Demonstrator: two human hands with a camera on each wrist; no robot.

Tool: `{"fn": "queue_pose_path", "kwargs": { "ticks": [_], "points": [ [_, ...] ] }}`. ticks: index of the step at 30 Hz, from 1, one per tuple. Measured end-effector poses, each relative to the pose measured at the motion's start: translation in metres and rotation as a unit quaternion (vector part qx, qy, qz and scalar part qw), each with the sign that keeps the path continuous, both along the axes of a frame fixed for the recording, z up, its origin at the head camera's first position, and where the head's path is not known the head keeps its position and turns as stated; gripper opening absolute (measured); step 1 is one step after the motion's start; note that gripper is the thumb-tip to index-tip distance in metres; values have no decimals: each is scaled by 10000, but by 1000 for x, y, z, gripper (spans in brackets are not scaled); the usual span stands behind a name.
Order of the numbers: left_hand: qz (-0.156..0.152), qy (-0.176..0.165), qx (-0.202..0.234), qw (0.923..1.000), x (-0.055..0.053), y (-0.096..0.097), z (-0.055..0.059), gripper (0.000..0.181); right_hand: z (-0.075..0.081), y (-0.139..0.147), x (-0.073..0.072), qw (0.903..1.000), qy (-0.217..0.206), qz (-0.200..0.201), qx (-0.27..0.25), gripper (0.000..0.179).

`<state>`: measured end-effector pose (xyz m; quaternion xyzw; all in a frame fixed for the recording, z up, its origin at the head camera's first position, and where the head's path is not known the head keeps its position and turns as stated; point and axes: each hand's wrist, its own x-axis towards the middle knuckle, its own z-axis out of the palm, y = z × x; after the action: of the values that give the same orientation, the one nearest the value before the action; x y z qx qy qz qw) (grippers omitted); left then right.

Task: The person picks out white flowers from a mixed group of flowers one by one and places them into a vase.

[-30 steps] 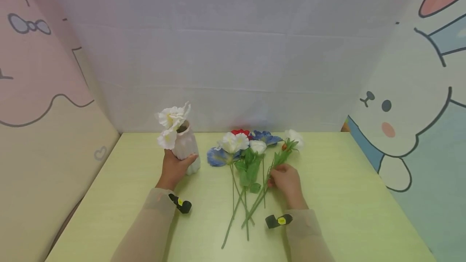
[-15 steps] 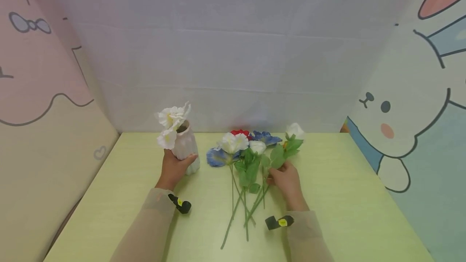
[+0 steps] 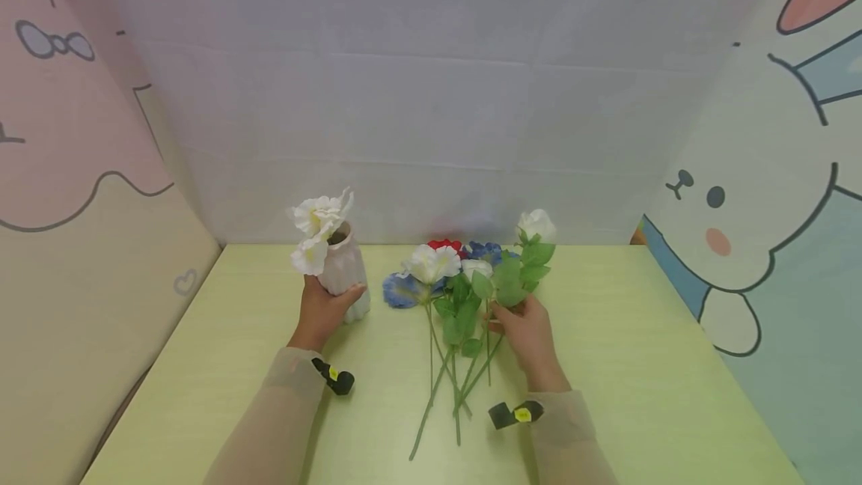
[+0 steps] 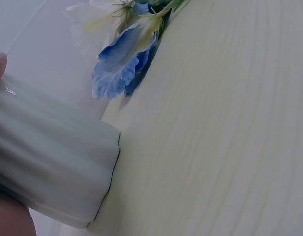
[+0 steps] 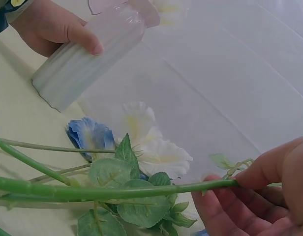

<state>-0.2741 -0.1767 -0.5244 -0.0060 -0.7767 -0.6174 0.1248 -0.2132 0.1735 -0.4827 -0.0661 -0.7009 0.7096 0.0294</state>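
My left hand (image 3: 328, 310) grips a white fluted vase (image 3: 345, 275) around its side, thumb across the front. White flowers (image 3: 315, 227) with yellow centres lean out of its mouth to the left. On the right, my right hand (image 3: 528, 328) pinches the green stem (image 5: 191, 188) of a white rose (image 3: 537, 225) between thumb and fingers. The rose's head and leaves (image 3: 532, 260) rise above the hand, while its lower stem slants down over other stems. In the right wrist view the vase (image 5: 92, 56) shows beyond the stem, with the left thumb on it.
Several artificial flowers lie mid-table: a white bloom (image 3: 431, 264), a blue one (image 3: 402, 290), a red one (image 3: 446, 246) and a white rosebud (image 3: 477, 269). Their stems (image 3: 429, 410) cross toward the front. A pale wall (image 3: 417, 96) stands behind the yellow-green table (image 3: 646, 365).
The white rose in my right hand has risen and tilted more upright, its leaves turning into view. The right hand has shifted slightly left. My left hand and the vase have stayed still.
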Motion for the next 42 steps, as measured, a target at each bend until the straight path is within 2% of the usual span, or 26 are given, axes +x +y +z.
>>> {"fn": "queue_pose_path", "kwargs": {
  "ticks": [7,15,22,28,33,37,42],
  "points": [
    [-29,-128,122,9998,0,2,-6,88,2,-5,3,9996,215,177,-8,33],
    [-46,-13,51,10000,0,2,-7,88,6,-20,2,9963,668,538,105,32],
    [-27,44,86,9999,1,1,-5,89,20,-30,-4,9867,1095,1100,476,26],
    [-20,63,78,9999,2,1,-3,89,29,-37,-9,9797,1321,1366,634,21],
    [-58,126,58,9999,1,0,-2,87,36,-44,-13,9706,1568,1613,854,24],
    [-78,115,68,9999,0,-1,-2,87,44,-46,-16,9660,1544,1725,1152,25],
    [-88,69,70,9999,-2,-2,-3,87,56,-46,-23,9681,1474,1727,1056,24]
  ]
}}
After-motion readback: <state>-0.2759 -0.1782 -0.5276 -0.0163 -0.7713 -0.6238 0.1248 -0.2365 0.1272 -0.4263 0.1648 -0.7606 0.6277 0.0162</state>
